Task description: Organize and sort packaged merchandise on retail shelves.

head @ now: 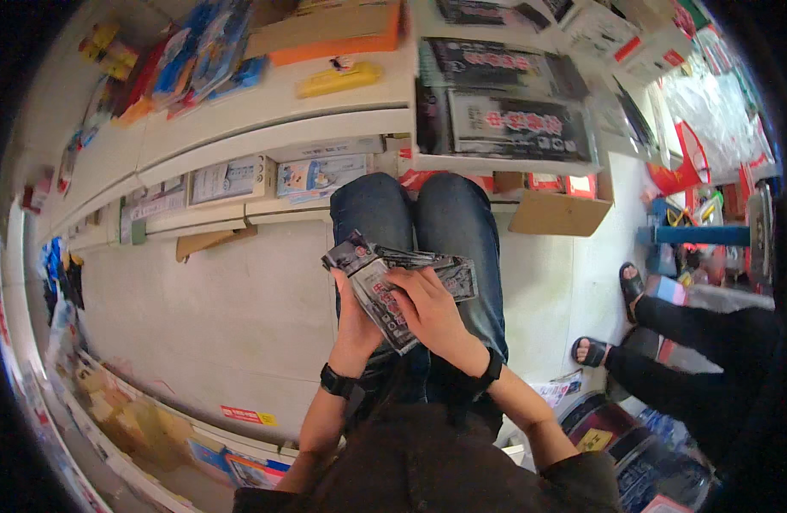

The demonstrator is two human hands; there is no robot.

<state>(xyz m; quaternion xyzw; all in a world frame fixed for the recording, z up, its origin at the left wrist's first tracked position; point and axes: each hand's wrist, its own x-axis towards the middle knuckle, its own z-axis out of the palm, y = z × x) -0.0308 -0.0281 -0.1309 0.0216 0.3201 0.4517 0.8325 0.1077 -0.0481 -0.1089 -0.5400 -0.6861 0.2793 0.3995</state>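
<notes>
Over my lap, my left hand (356, 320) holds a black plastic packet (375, 290) with a pale panel and red-and-white printing, gripping it by its left edge. The fingers of my right hand (428, 311) lie across the face of that packet; whether they pinch it is hard to see. Under and behind it, several similar black packets (457, 277) lie fanned on my jeans (460, 211). My right fingers partly cover the printing.
Ahead stands a white shelf unit (361, 109). An open box (509, 157) of like packets sits on it, right of a yellow item (339, 78). Below, a cardboard box (553, 211) juts out. At right are another person's legs and sandals (592, 351), near black bags (650, 462).
</notes>
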